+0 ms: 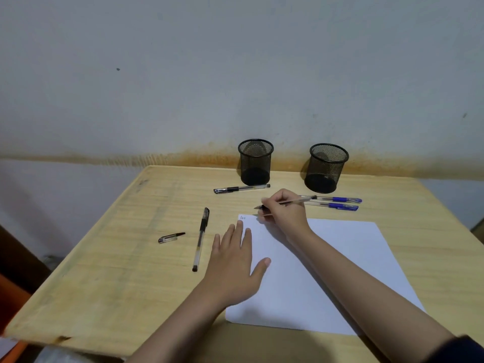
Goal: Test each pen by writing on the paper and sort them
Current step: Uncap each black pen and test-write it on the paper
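Observation:
A white sheet of paper [327,271] lies on the wooden table, with a short scribble at its far left corner. My right hand [284,208] grips an uncapped black pen [293,202], its tip just past that corner. My left hand [235,260] lies flat, fingers spread, on the paper's left edge. A black pen cap [170,237] rests to the left. A capped black pen [201,239] lies beside my left hand, another black pen [241,189] lies farther back. Two blue pens [337,203] lie behind my right hand.
Two black mesh pen cups stand at the back of the table by the wall, the left cup [255,161] and the right cup [326,167]; both look empty. The table's left edge [78,247] runs diagonally; an orange object sits below it at far left.

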A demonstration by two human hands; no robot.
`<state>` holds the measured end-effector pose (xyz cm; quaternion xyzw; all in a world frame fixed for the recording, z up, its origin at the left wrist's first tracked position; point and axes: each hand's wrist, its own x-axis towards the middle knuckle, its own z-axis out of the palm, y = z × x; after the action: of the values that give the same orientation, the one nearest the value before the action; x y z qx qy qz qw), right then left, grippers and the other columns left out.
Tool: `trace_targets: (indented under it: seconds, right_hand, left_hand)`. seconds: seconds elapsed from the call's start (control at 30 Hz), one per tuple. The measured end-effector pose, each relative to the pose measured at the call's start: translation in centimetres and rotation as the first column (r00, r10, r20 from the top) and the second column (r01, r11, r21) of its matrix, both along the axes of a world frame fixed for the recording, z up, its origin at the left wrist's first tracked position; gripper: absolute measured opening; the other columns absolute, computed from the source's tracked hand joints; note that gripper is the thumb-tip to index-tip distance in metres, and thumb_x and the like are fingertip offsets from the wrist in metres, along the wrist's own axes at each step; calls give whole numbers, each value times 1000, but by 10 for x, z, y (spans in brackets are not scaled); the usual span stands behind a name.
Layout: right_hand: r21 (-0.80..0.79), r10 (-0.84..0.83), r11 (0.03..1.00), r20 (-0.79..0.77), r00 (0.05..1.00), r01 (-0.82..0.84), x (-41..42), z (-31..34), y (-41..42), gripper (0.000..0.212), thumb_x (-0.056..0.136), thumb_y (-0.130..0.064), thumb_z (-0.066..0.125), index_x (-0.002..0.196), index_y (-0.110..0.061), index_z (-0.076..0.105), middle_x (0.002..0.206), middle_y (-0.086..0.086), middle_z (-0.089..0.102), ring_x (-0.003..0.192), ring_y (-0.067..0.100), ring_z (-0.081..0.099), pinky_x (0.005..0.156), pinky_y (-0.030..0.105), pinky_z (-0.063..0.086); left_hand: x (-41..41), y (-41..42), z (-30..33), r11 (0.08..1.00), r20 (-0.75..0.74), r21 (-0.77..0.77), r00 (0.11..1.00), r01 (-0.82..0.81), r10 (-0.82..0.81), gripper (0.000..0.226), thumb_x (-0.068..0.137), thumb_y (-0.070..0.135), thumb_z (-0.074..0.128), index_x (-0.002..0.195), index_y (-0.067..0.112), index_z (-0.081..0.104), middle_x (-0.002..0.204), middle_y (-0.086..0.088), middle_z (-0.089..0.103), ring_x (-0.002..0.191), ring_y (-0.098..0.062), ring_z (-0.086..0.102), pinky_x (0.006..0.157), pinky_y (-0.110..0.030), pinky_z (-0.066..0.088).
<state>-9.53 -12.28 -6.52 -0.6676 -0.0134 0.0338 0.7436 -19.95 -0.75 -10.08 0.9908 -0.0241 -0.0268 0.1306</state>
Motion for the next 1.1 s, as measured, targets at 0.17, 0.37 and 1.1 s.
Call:
trace_targets:
  seconds: [0.17, 0.37, 1.1]
  right_hand:
    - [-181, -30, 983, 85, 996, 45, 16, -8, 13, 24, 80, -6, 72, 66, -4, 52, 63, 24, 64, 50, 25, 66, 51, 33, 57]
    - [-280, 15, 959, 177, 984, 36, 13, -17, 14, 13, 81, 3, 61, 73, 7, 52, 66, 35, 60, 43, 15, 62, 44, 29, 53]
    - [-285, 25, 958, 196, 980, 32, 19, -22, 17, 15, 79, 5, 61, 69, 2, 50, 61, 34, 55, 42, 16, 61, 44, 26, 52]
  left_hand:
    - [3, 1, -3, 1000, 19, 23, 1000, 0, -1, 77, 90, 61, 18, 149, 17, -5, 158, -3, -18, 144, -19, -20, 116, -42, -11]
    - [3, -1, -2, 1000, -6, 17, 1000, -3, 3, 76, 90, 59, 17, 148, 18, -9, 156, -2, -24, 142, -16, -24, 116, -41, -12]
    - [5, -2, 0, 998, -23, 62, 1000, -13, 14, 74, 91, 58, 16, 148, 17, -8, 156, -4, -23, 143, -19, -22, 116, -43, -9]
